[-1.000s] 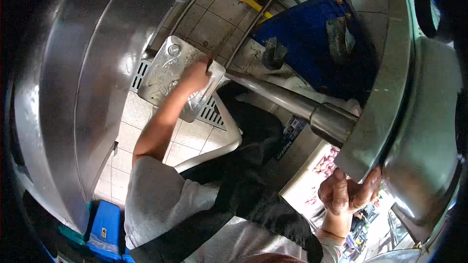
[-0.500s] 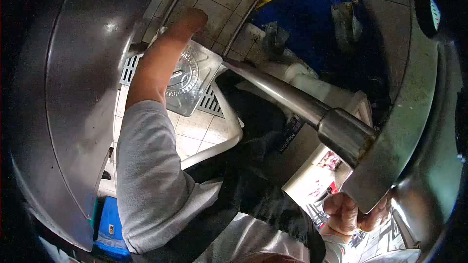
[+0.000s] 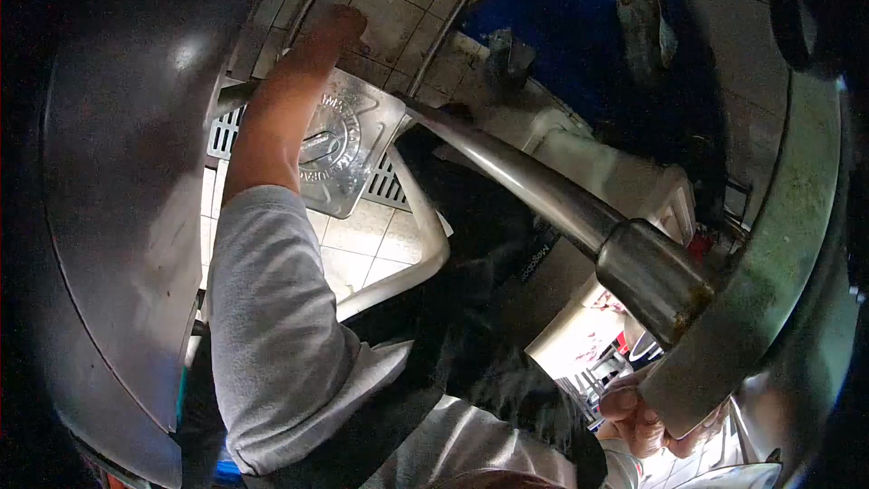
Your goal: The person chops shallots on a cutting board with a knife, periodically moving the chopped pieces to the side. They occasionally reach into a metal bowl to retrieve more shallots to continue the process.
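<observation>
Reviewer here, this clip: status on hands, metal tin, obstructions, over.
Left hand past embossed metal tin, grip unclear. Right hand curled around steel edge. Left forearm hides part of tin.

The shirt [image 3: 453,439] is light grey, its loose left sleeve [image 3: 281,308] deeply creased and ending in a plain hem. Over it lies a black apron [image 3: 484,376] with a broad, slanting strap [image 3: 371,417]. The left hand [image 3: 344,29] and right hand [image 3: 644,421] are bare.

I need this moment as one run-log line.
left hand: past metal tin, grip unclear | right hand: at metal rim, grip partly hidden
</observation>
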